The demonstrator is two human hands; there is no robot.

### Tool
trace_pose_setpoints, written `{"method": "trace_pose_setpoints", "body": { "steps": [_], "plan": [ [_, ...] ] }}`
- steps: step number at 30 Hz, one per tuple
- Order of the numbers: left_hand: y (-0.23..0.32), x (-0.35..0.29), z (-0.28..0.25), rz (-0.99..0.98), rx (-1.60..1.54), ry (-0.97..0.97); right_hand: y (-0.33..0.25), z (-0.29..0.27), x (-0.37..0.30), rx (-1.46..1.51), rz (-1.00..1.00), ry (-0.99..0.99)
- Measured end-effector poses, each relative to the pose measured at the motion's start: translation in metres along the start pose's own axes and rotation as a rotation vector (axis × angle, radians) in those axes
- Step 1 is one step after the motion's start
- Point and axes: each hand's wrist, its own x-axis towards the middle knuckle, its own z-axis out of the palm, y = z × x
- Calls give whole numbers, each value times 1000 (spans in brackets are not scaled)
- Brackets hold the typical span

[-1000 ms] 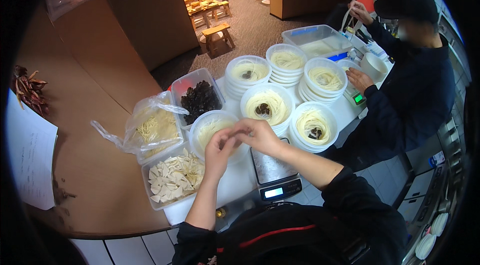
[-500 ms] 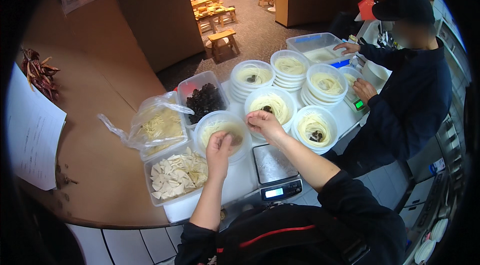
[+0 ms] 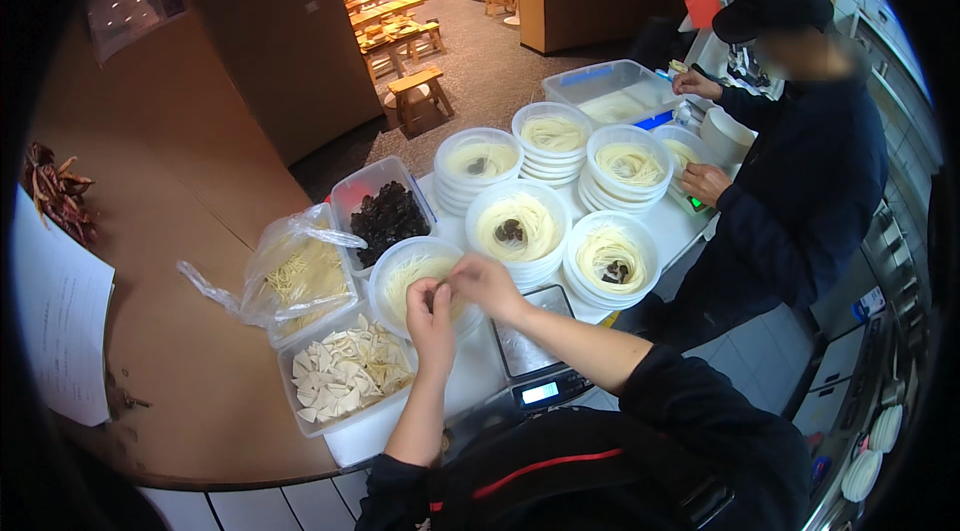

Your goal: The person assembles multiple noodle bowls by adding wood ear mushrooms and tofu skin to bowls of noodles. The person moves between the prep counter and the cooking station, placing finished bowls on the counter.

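Observation:
Over a round plastic bowl (image 3: 376, 303) of pale noodles, my two hands come together. My left hand (image 3: 431, 319) is closed, with a small dark piece of black fungus (image 3: 430, 301) showing at its fingertips. Close beside it, my right hand (image 3: 484, 285) has its fingers pinched; whatever lies between them is hidden. Behind the bowl sits a clear tub of black fungus (image 3: 388, 221). To the right, a bowl of noodles (image 3: 517, 221) carries a dark clump in its middle, as does another noodle bowl (image 3: 611, 261).
A tub of white cut pieces (image 3: 350, 369) and a bagged tub of pale shreds (image 3: 297, 281) stand at left. A scale (image 3: 532, 336) lies under my right forearm. More stacked noodle bowls (image 3: 553, 135) stand behind. At right, a co-worker (image 3: 800, 141) handles a bowl by another scale.
My right hand has moved left from beside the middle bowl to meet my left hand. The co-worker's far hand has lifted off the clear bin. The whole view has shifted slightly.

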Motion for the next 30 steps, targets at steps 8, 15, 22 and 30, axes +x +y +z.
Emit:
{"method": "trace_pose_setpoints", "body": {
  "steps": [8,15,22,30],
  "plan": [
    [-10,7,9,-49,307,-281,15,0,-7,756,579,-38],
    [-14,6,16,-83,-112,-169,8,-20,2,877,480,5],
    [-4,2,-22,-209,-210,74,-38,-184,141,508,123,487],
    [-20,-16,-43,-315,-233,150,-40,-277,253,46,121,545]
  ]
}}
